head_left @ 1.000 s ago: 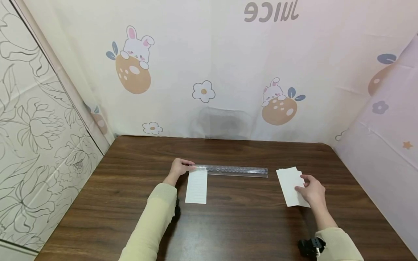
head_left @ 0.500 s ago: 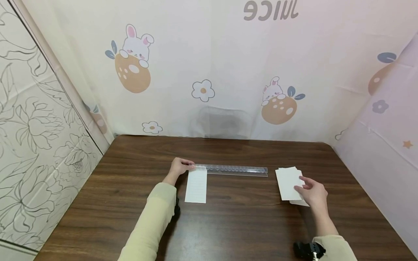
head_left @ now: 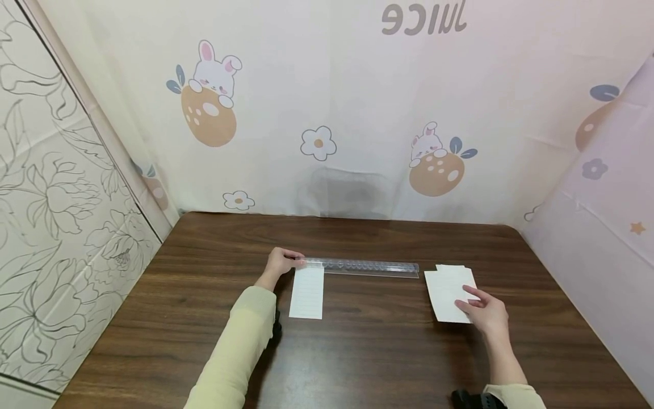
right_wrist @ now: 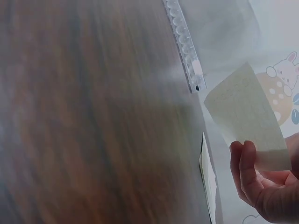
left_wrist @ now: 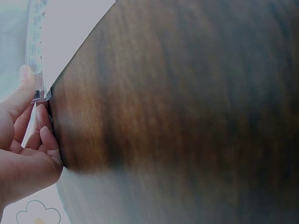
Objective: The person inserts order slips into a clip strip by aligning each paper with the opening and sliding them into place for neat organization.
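My left hand (head_left: 278,264) pinches the left end of a clear plastic strip (head_left: 373,268), which has a row of round bumps along it. A white lined card (head_left: 306,292) extends from the strip's left end toward me. In the left wrist view, the thumb (left_wrist: 27,84) lies along the strip (left_wrist: 35,37) with fingers beneath. To the right, my right hand (head_left: 487,312) pinches a white card (head_left: 445,298) by its right edge. The right wrist view shows this card (right_wrist: 247,116) tilted up with faint marks. More white cards (right_wrist: 208,177) lie on the table below it.
The dark wood table (head_left: 357,352) reaches back to a printed cloth (head_left: 357,85) with rabbits and flowers. A flower-patterned panel (head_left: 61,216) stands at the left. A pale cloth (head_left: 608,227) hangs at the right.
My right hand has moved the pinched card to the left and slightly toward me, off the other cards' alignment. My left hand, the strip and the lined card have stayed put.
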`<state>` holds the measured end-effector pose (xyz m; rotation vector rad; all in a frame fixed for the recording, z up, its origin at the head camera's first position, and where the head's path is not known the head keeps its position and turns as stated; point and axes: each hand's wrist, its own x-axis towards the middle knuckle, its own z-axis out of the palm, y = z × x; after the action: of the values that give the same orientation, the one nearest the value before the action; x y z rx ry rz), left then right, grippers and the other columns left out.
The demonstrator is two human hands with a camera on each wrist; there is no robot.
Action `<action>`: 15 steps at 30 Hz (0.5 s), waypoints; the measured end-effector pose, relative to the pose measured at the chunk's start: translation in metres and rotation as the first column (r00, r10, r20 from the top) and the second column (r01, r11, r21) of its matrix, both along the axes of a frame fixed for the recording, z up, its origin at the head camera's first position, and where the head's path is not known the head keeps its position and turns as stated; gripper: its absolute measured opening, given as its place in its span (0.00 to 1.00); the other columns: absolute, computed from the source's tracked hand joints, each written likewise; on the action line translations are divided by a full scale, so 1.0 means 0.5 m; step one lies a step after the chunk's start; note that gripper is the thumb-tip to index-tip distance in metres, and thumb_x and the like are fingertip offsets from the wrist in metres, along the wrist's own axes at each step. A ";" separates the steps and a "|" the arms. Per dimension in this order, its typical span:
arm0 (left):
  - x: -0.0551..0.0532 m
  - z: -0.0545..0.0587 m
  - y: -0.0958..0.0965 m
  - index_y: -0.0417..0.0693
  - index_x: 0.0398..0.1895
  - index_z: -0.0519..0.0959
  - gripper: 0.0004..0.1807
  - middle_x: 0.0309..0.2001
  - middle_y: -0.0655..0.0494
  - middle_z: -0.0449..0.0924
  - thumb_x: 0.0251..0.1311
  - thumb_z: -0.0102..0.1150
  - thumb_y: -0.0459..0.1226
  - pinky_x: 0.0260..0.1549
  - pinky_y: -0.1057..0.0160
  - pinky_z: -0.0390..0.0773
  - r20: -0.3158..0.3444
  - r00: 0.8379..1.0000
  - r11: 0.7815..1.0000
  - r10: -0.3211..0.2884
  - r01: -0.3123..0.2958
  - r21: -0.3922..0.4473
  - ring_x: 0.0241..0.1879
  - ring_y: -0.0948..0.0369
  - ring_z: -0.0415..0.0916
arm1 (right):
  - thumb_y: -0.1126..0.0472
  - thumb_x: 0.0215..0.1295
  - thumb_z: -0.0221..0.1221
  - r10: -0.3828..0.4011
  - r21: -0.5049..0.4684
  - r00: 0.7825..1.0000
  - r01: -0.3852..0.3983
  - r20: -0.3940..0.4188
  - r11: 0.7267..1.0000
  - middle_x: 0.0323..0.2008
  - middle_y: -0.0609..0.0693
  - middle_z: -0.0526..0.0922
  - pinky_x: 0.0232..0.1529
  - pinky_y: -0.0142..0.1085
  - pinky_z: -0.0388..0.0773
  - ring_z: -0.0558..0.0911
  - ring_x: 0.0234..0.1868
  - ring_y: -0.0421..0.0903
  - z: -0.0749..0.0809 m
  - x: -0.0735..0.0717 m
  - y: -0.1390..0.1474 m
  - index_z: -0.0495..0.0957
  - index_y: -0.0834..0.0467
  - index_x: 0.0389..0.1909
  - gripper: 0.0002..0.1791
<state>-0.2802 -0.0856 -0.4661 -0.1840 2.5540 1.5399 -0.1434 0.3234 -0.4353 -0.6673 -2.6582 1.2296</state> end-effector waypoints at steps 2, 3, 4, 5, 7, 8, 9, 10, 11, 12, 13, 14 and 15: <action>0.002 0.003 0.000 0.41 0.32 0.84 0.09 0.43 0.46 0.78 0.48 0.65 0.36 0.39 0.58 0.73 -0.001 1.000 1.000 -0.002 0.002 -0.006 0.42 0.53 0.72 | 0.57 0.49 0.65 0.012 -0.015 1.000 -0.012 0.003 1.000 0.37 0.66 0.78 0.24 0.31 0.70 0.77 0.33 0.48 0.002 0.002 -0.003 0.73 0.67 0.51 0.28; 0.002 0.003 0.000 0.42 0.32 0.84 0.09 0.43 0.46 0.78 0.48 0.65 0.36 0.39 0.58 0.73 -0.003 1.000 1.000 -0.005 0.005 -0.007 0.42 0.53 0.72 | 0.58 0.49 0.65 0.025 -0.020 1.000 -0.025 0.006 0.999 0.38 0.67 0.77 0.24 0.29 0.69 0.77 0.33 0.48 0.002 0.003 -0.005 0.72 0.68 0.51 0.29; 0.002 0.003 0.000 0.42 0.33 0.84 0.09 0.43 0.46 0.78 0.48 0.65 0.36 0.39 0.58 0.73 -0.001 1.000 1.000 -0.006 0.006 -0.008 0.42 0.53 0.72 | 0.58 0.50 0.65 0.028 -0.030 1.000 -0.028 0.012 0.999 0.39 0.67 0.77 0.24 0.29 0.70 0.77 0.32 0.45 0.003 0.004 -0.006 0.71 0.68 0.51 0.29; 0.002 0.002 -0.001 0.42 0.33 0.84 0.09 0.43 0.46 0.78 0.48 0.65 0.37 0.39 0.58 0.73 -0.002 1.000 1.000 -0.008 0.008 -0.007 0.42 0.53 0.72 | 0.58 0.50 0.65 0.030 -0.039 0.999 -0.030 0.016 0.999 0.39 0.67 0.77 0.24 0.29 0.70 0.76 0.30 0.42 0.003 0.003 -0.007 0.71 0.68 0.52 0.29; 0.000 0.001 -0.001 0.42 0.33 0.84 0.10 0.43 0.47 0.78 0.48 0.66 0.37 0.39 0.58 0.73 -0.003 1.000 1.000 -0.008 0.008 -0.004 0.42 0.53 0.72 | 0.59 0.50 0.64 0.037 -0.058 0.999 -0.035 0.029 0.998 0.40 0.67 0.77 0.24 0.28 0.71 0.74 0.28 0.37 0.003 0.001 -0.010 0.71 0.68 0.52 0.29; 0.000 0.000 -0.001 0.42 0.33 0.84 0.09 0.42 0.47 0.78 0.47 0.66 0.37 0.39 0.58 0.73 -0.005 1.000 1.000 -0.006 0.006 -0.003 0.42 0.53 0.73 | 0.59 0.51 0.64 0.045 -0.071 0.999 -0.042 0.031 0.997 0.39 0.67 0.77 0.24 0.28 0.71 0.73 0.27 0.35 0.003 0.001 -0.010 0.70 0.68 0.53 0.29; -0.001 -0.001 -0.001 0.42 0.33 0.84 0.09 0.42 0.47 0.79 0.47 0.66 0.37 0.39 0.58 0.73 -0.006 1.000 1.000 -0.004 0.004 -0.003 0.41 0.53 0.73 | 0.60 0.51 0.64 0.048 -0.080 0.998 -0.045 0.035 0.996 0.39 0.66 0.77 0.24 0.28 0.71 0.73 0.27 0.33 0.002 0.000 -0.011 0.70 0.68 0.53 0.29; -0.001 -0.001 -0.001 0.42 0.32 0.84 0.09 0.42 0.47 0.79 0.47 0.66 0.36 0.39 0.58 0.73 -0.007 1.000 1.000 -0.001 0.000 -0.003 0.41 0.53 0.73 | 0.60 0.51 0.64 0.053 -0.092 0.998 -0.050 0.037 0.994 0.39 0.66 0.77 0.25 0.28 0.71 0.72 0.26 0.32 0.001 -0.001 -0.012 0.70 0.69 0.53 0.29; -0.001 -0.002 -0.001 0.42 0.32 0.84 0.09 0.41 0.47 0.79 0.47 0.66 0.36 0.39 0.58 0.73 -0.007 1.000 1.000 0.002 -0.002 -0.003 0.41 0.53 0.73 | 0.60 0.51 0.64 0.059 -0.104 0.998 -0.055 0.037 0.993 0.38 0.65 0.78 0.24 0.28 0.71 0.72 0.26 0.32 0.001 -0.001 -0.013 0.69 0.69 0.53 0.29; -0.002 -0.002 -0.001 0.42 0.32 0.84 0.09 0.41 0.47 0.79 0.46 0.66 0.36 0.39 0.58 0.73 -0.007 1.000 1.000 0.005 -0.005 -0.003 0.41 0.54 0.73 | 0.60 0.51 0.64 0.066 -0.119 0.997 -0.061 0.037 0.991 0.37 0.65 0.78 0.24 0.28 0.71 0.72 0.26 0.31 0.000 -0.001 -0.013 0.69 0.70 0.53 0.30; -0.002 -0.002 0.000 0.42 0.32 0.84 0.09 0.41 0.47 0.79 0.46 0.66 0.36 0.38 0.58 0.73 -0.007 1.000 1.000 0.008 -0.008 -0.002 0.40 0.54 0.73 | 0.60 0.51 0.64 0.072 -0.133 0.997 -0.067 0.036 0.989 0.36 0.64 0.79 0.24 0.28 0.71 0.72 0.26 0.31 -0.001 -0.001 -0.014 0.68 0.70 0.53 0.30; -0.002 -0.003 0.000 0.42 0.32 0.84 0.09 0.41 0.47 0.79 0.46 0.66 0.36 0.38 0.58 0.73 -0.008 1.000 1.000 0.008 -0.008 -0.005 0.40 0.54 0.73 | 0.60 0.51 0.64 0.078 -0.145 0.996 -0.072 0.037 0.987 0.35 0.63 0.79 0.24 0.27 0.71 0.72 0.25 0.31 -0.002 -0.002 -0.014 0.68 0.71 0.53 0.30; -0.002 -0.003 0.000 0.42 0.31 0.84 0.09 0.40 0.47 0.79 0.46 0.66 0.36 0.37 0.59 0.73 -0.011 1.000 1.000 0.007 -0.007 -0.007 0.39 0.54 0.73 | 0.60 0.51 0.64 0.079 -0.149 0.996 -0.073 0.040 0.986 0.34 0.61 0.80 0.24 0.27 0.71 0.72 0.25 0.31 -0.003 -0.003 -0.015 0.68 0.71 0.53 0.30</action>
<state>-0.2810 -0.0854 -0.4675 -0.1863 2.5704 1.5390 -0.1448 0.3157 -0.4370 -0.6264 -2.6717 1.4601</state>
